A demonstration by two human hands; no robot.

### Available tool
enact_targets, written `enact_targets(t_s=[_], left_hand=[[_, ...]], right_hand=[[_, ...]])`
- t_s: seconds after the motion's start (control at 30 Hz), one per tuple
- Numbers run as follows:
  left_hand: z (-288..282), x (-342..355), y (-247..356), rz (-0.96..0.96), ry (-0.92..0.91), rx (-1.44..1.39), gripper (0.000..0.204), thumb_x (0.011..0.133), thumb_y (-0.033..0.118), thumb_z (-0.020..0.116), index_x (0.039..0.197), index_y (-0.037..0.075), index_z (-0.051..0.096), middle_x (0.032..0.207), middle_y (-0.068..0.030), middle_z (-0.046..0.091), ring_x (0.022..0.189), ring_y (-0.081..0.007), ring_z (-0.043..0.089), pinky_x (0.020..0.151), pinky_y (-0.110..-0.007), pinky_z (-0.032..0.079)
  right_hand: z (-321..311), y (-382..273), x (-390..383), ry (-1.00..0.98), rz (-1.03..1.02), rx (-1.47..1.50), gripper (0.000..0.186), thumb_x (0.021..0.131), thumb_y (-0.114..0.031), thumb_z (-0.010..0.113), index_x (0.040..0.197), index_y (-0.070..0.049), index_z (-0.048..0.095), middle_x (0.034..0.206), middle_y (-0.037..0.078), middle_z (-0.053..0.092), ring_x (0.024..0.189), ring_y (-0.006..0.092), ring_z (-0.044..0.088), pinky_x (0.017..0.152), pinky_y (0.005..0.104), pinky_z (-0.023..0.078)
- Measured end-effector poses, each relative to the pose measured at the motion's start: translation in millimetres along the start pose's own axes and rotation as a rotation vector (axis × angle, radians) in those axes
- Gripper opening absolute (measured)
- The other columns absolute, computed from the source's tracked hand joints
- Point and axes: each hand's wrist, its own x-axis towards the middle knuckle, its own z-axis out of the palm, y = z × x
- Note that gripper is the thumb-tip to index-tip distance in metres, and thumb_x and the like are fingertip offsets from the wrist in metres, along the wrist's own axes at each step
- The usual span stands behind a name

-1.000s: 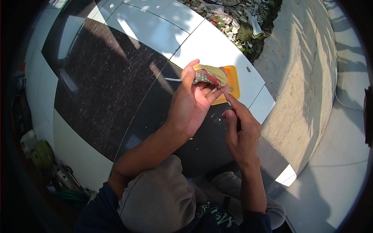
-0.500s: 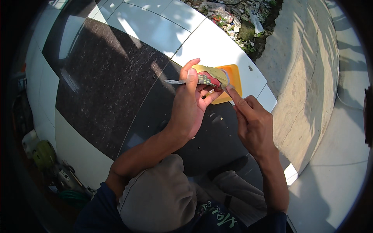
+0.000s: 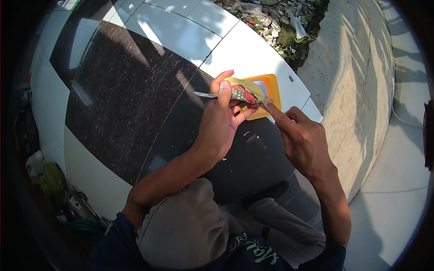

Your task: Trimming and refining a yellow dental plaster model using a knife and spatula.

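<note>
My left hand (image 3: pixel 221 122) is raised over the dark stone floor and grips a small yellow-green and red object (image 3: pixel 244 91), with a thin metal blade-like piece (image 3: pixel 205 95) sticking out to its left. My right hand (image 3: pixel 300 137) is just right of it, index finger stretched out and touching the object's right end. Whether the right hand holds anything I cannot tell. Behind the object lies an orange square tray (image 3: pixel 271 92) on the white tile.
Dark polished stone slab (image 3: pixel 122 90) bordered by white tiles (image 3: pixel 181 31). A concrete curb (image 3: pixel 352 81) runs along the right, with rubble and litter (image 3: pixel 275 25) at the top. Tools and a yellow-green container (image 3: pixel 52 178) sit at lower left. Small crumbs (image 3: pixel 246 135) lie on the stone.
My right hand has risen from lower down toward the object and now touches its right end with the index finger. The left hand stays raised, holding the object.
</note>
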Motion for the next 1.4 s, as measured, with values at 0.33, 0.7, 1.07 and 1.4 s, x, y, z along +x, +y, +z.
enact_targets(t_s=[0.33, 0.7, 1.07, 1.4], left_hand=[[2, 0, -1, -0.022, 0.003, 0.041, 0.052, 0.104, 0.042, 0.038, 0.142, 0.009, 0.027, 0.127, -0.0146, 0.047, 0.118, -0.0244, 0.050, 0.102, -0.044, 0.044], [11, -3, 4, 0.008, -0.118, -0.337, 0.078, 0.096, 0.066, 0.030, 0.144, 0.005, 0.024, 0.139, -0.0188, 0.038, 0.131, -0.0330, 0.040, 0.109, -0.052, 0.034], [15, 0, 25, 0.158, -0.165, -0.254, 0.072, 0.096, 0.053, 0.032, 0.151, 0.009, 0.016, 0.135, -0.0263, 0.043, 0.131, -0.0323, 0.040, 0.109, -0.047, 0.032], [-1, -5, 19, 0.039, -0.263, -0.219, 0.075, 0.087, 0.020, 0.037, 0.152, 0.003, 0.003, 0.138, -0.0224, 0.047, 0.130, -0.0284, 0.043, 0.110, -0.046, 0.030]], right_hand=[[-8, 2, -4, -0.035, -0.018, -0.071, 0.051, 0.084, -0.008, 0.065, 0.132, -0.023, 0.057, 0.089, 0.009, 0.063, 0.064, 0.0273, 0.066, 0.055, 0.0388, 0.054], [17, -18, -29, 0.119, 0.175, 0.363, 0.038, 0.092, -0.004, 0.056, 0.130, -0.013, 0.059, 0.077, 0.010, 0.061, 0.062, 0.0233, 0.062, 0.057, 0.0347, 0.049], [50, -41, -58, 0.483, 0.356, 0.562, 0.034, 0.096, -0.001, 0.048, 0.129, 0.001, 0.054, 0.078, 0.008, 0.059, 0.062, 0.0136, 0.057, 0.057, 0.0290, 0.047], [8, -36, -19, 0.334, 0.093, 0.191, 0.037, 0.088, -0.003, 0.062, 0.123, -0.012, 0.063, 0.080, 0.008, 0.060, 0.062, 0.0194, 0.061, 0.055, 0.0321, 0.049]])
